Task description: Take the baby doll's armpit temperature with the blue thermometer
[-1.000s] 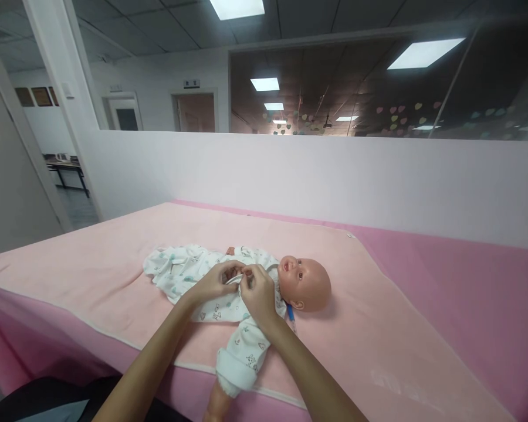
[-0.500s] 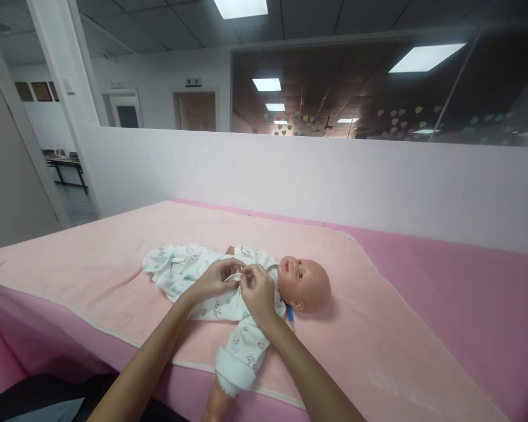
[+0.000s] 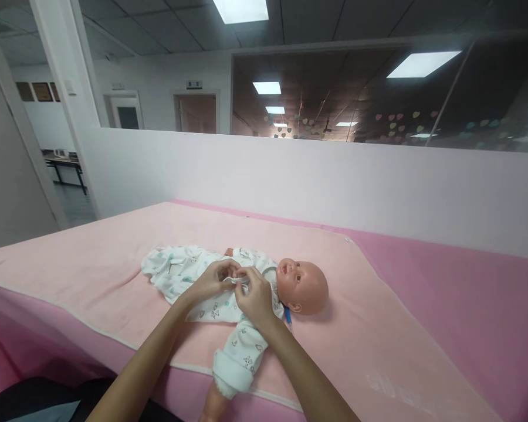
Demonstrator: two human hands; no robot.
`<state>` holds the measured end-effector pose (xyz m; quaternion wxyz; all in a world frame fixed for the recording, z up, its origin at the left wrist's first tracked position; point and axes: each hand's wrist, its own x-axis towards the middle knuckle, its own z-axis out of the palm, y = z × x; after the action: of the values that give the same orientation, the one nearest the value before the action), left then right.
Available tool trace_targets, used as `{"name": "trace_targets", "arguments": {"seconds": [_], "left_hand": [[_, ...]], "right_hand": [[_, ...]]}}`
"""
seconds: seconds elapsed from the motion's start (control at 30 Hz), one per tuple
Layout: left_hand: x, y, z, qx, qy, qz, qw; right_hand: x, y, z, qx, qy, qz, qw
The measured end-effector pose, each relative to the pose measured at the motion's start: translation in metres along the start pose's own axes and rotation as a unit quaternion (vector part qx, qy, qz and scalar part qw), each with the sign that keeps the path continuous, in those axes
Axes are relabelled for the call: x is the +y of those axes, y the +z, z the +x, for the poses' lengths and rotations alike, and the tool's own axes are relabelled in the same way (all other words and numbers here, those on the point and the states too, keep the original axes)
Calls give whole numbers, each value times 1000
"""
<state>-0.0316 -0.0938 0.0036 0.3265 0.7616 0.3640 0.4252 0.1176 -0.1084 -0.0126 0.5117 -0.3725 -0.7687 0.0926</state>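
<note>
While L hand (image 3: 212, 281) & R hand (image 3: 257, 297) pinch white tie (image 3: 233, 280), fingers near-closed, over clothed baby doll (image 3: 305, 288), slack grip poss. lets it slip.

Doll's bare forearm (image 3: 215, 401) cut off by bottom edge.

R hand (image 3: 259, 298) shifted slightly twd L hand (image 3: 210, 280); R thumb-index gap wider.

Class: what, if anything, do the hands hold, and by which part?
The left hand and right hand pinch a thin white strip over the doll; which part cannot be told.
</note>
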Motion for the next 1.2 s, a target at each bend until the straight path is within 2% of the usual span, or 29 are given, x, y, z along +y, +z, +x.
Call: {"name": "trace_targets", "arguments": {"seconds": [0.2, 0.43, 0.8, 1.2], "left_hand": [[5, 3, -2, -1, 5, 20, 1000], [5, 2, -2, -7, 11, 33, 999], [-2, 9, -4, 48, 28, 51, 997], [1, -3, -3, -2, 13, -33, 999]], "right_hand": [[1, 0, -1, -13, -14, -14, 1000], [3, 3, -1, -5, -1, -3, 1000], [2, 2, -2, 11, 17, 6, 1000], [4, 5, -3, 45, 41, 28, 998]]}}
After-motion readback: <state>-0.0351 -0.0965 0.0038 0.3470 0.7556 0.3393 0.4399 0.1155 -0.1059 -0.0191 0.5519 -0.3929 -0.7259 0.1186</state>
